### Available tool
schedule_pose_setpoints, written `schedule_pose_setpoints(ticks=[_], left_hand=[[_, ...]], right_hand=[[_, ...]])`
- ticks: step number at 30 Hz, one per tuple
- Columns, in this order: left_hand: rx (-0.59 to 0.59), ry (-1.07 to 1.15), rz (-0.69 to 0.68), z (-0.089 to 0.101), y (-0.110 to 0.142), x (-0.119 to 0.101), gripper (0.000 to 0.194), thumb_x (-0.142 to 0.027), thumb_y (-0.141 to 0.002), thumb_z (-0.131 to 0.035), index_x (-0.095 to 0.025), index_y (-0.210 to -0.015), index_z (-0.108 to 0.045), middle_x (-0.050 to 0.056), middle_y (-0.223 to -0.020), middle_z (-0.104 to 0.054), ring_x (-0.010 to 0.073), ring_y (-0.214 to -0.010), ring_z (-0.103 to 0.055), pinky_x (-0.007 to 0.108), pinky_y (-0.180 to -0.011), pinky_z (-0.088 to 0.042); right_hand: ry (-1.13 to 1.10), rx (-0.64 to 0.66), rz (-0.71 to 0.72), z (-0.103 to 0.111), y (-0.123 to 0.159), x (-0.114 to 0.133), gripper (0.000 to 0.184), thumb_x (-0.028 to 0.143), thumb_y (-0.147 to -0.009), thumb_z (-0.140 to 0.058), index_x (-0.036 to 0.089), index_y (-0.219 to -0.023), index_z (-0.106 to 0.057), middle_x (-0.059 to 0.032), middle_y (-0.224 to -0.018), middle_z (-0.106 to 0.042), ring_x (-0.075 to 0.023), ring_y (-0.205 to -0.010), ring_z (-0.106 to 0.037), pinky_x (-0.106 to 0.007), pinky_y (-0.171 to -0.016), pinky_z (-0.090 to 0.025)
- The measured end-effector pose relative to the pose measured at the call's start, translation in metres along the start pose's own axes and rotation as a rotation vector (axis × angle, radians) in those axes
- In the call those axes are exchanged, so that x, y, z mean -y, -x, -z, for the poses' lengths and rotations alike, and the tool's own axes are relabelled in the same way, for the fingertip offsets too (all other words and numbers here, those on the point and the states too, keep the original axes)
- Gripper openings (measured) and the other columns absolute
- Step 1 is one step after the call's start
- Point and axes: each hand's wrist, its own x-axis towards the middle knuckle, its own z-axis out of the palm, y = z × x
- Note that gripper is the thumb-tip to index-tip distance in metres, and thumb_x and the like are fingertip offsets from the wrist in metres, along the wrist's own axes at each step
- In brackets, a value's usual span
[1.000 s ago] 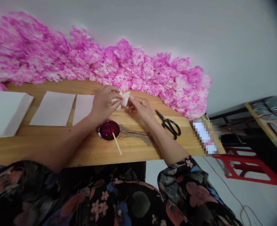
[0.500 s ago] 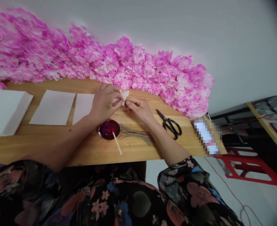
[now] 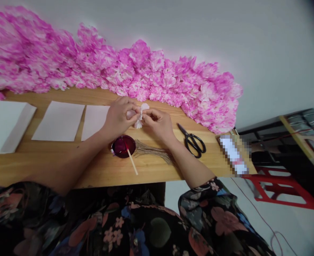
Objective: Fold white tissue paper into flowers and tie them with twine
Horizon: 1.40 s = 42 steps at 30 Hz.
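My left hand [image 3: 119, 114] and right hand [image 3: 160, 123] pinch white paper [image 3: 138, 123] just past the bowl [image 3: 121, 156]; hard tugs might rip it.

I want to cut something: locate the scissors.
In the head view, the scissors lie on the table, at right, between the right forearm and the pixelated item.

A loose black top [image 3: 131, 217] fills the bottom of the frame, printed with coral and pink flowers [image 3: 112, 234], blue patches and a rounded green leaf [image 3: 160, 232]. Its full, matching sleeves [image 3: 205, 202] stop near the elbows, leaving the forearms [image 3: 89, 153] bare.
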Motion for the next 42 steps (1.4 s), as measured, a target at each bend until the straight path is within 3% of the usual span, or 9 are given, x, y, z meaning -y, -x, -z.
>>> schedule_pose_setpoints(ticks=[9,22,28,34,42], left_hand=[[0.013,-0.027,0.021,0.0004,-0.0007,-0.0033,0.003,-0.023,-0.087,-0.074,-0.025,-0.085,-0.072,0.003,-0.103,-0.073,0.0259,-0.104,-0.066,0.045,-0.096,-0.05],[-0.09,0.137,0.141,-0.0014,-0.0023,0.0028,0.004,-0.021,-0.086,-0.068,-0.023,-0.082,-0.069,0.001,-0.093,-0.073,0.0205,-0.094,-0.067,0.036,-0.09,-0.053],[-0.069,0.064,0.112,-0.0024,-0.0009,0.0022,0.006,-0.023,-0.089,-0.066,-0.023,-0.083,-0.067,0.002,-0.095,-0.074,0.021,-0.095,-0.067,0.037,-0.09,-0.054],[-0.055,0.001,0.063,0.0015,-0.0009,0.0007,0.003,-0.027,-0.093,-0.066,-0.026,-0.091,-0.069,0.003,-0.101,-0.073,0.0218,-0.099,-0.066,0.038,-0.091,-0.054],[0.009,-0.117,-0.011,0.0018,-0.0009,-0.0038,0.005,-0.031,-0.091,-0.071,-0.027,-0.089,-0.073,0.005,-0.102,-0.071,0.027,-0.106,-0.063,0.046,-0.102,-0.047]], right_hand=[[0.141,-0.033,0.1,0.0006,0.0017,0.0015,0.018,0.031,-0.09,-0.067,0.019,-0.086,-0.079,-0.0003,-0.08,-0.078,-0.0129,-0.068,-0.065,-0.026,-0.066,-0.047],[0.196,0.012,0.129,0.0019,-0.0001,0.001,0.02,0.031,-0.088,-0.066,0.021,-0.098,-0.08,-0.0016,-0.091,-0.079,-0.0139,-0.074,-0.065,-0.026,-0.069,-0.05],[0.205,0.033,0.153,0.0009,0.0015,0.0027,0.016,0.031,-0.089,-0.066,0.02,-0.091,-0.078,-0.0011,-0.082,-0.075,-0.0136,-0.07,-0.061,-0.027,-0.067,-0.047],[0.194,0.007,0.084,0.0007,0.001,0.0029,0.018,0.033,-0.09,-0.063,0.02,-0.083,-0.074,-0.0006,-0.079,-0.072,-0.0134,-0.069,-0.059,-0.026,-0.066,-0.045],[0.125,-0.016,0.057,0.0011,-0.0006,0.0,0.022,0.036,-0.09,-0.065,0.019,-0.089,-0.079,-0.0016,-0.085,-0.078,-0.0142,-0.074,-0.065,-0.026,-0.069,-0.048]])
